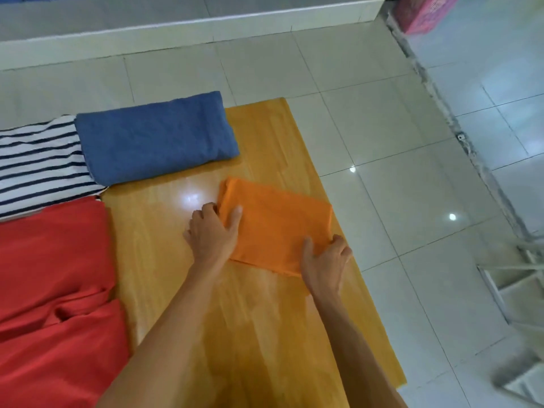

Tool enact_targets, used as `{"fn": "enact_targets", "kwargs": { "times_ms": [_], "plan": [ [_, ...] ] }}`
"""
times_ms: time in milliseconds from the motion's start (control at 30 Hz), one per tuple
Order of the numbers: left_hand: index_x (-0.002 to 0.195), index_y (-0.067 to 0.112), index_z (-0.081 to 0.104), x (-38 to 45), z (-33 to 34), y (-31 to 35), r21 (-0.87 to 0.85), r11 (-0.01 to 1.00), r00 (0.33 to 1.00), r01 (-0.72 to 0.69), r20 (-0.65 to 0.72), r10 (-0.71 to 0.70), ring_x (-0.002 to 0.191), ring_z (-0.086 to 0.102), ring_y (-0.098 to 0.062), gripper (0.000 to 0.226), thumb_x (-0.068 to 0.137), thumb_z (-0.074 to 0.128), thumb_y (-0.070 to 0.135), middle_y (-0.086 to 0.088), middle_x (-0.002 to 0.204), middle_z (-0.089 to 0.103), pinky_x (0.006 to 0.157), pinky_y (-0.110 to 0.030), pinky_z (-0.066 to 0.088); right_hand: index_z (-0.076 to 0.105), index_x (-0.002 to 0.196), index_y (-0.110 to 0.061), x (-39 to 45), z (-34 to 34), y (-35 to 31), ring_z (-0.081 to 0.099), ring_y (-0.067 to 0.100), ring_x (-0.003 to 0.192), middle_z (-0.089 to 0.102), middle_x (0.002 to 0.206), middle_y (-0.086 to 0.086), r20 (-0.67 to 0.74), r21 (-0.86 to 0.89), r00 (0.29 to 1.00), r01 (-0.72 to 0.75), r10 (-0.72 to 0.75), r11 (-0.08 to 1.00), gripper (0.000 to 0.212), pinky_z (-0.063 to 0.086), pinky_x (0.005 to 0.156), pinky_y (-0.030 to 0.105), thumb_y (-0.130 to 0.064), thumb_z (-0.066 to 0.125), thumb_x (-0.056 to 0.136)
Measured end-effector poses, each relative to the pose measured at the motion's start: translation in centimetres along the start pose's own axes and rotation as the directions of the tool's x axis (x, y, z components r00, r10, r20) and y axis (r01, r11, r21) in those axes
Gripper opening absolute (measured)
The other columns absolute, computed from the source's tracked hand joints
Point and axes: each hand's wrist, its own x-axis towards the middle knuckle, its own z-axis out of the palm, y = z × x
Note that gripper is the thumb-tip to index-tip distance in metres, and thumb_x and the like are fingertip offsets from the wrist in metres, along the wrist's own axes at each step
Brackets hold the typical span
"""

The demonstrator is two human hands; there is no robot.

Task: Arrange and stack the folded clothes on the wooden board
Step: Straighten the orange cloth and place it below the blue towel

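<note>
A folded orange cloth (273,222) lies on the right part of the wooden board (235,319). My left hand (213,231) grips its left edge, thumb on top and fingers curled under. At its near right corner my right hand (325,265) pinches the cloth the same way. A folded blue towel (156,138) rests at the board's far left corner. To its left lies a folded navy-and-white striped garment (41,163). A red garment (56,290), loosely laid with creases, covers the board's left side.
The board lies on a glossy white tiled floor (382,142). A low white step (176,33) runs along the back. A pink box (424,16) stands at the far right. A white metal frame (518,290) is at the right edge.
</note>
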Motion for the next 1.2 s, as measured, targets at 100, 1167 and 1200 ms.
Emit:
{"fn": "enact_targets", "kwargs": {
  "times_ms": [100,1167,1200],
  "plan": [
    [0.117,0.009,0.056,-0.6,-0.4,-1.4,-0.018,1.0,0.997,0.024,0.069,-0.023,0.108,0.06,-0.034,0.065,0.088,0.044,0.067,-0.012,0.112,0.062,0.095,-0.049,0.044,0.05,0.125,-0.009,0.8,-0.2,-1.1,0.058,0.03,0.113,0.059,0.117,0.006,0.11,0.035,0.988,-0.108,0.104,0.994,0.063,0.051,0.092,0.046,-0.056,0.063,0.085],
    [0.089,0.012,0.064,2.7,-10.5,-11.1,-0.311,0.905,0.922,0.291,-0.162,-0.352,0.099,0.063,-0.034,0.033,0.092,0.057,0.044,-0.008,0.092,0.068,0.072,-0.032,0.041,0.061,0.119,-0.008,2.0,10.8,-15.8,0.064,0.027,0.097,0.068,0.11,0.008,0.504,0.112,0.795,0.327,-0.337,0.938,0.037,0.051,0.083,0.038,-0.022,0.072,0.087],
    [0.099,0.01,0.066,2.5,-10.6,-11.1,-0.314,0.912,0.933,0.266,-0.154,-0.325,0.104,0.063,-0.033,0.034,0.092,0.056,0.042,-0.01,0.101,0.07,0.077,-0.033,0.042,0.06,0.119,-0.008,1.8,10.5,-15.7,0.063,0.028,0.098,0.067,0.109,0.009,0.466,0.079,0.816,0.347,-0.342,0.935,0.037,0.05,0.082,0.038,-0.024,0.071,0.087]
  ]
}}
